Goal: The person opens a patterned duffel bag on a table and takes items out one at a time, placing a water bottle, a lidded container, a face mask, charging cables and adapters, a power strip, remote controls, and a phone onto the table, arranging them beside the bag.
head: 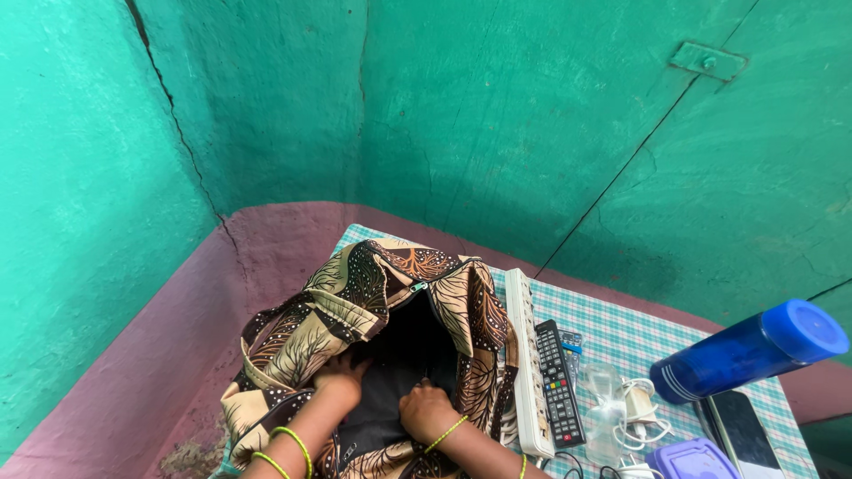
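Both hands deep in the open patterned bag

The left hand (340,372) and right hand (424,410) (green bangles on both wrists) press into the black lining of the brown leaf-print bag (390,310), fingers curled; whether they grip anything I cannot tell. Right of the right hand lie a white power strip (525,372), a black remote (559,381), a charger (635,408) and, farther out, a blue bottle (750,350).
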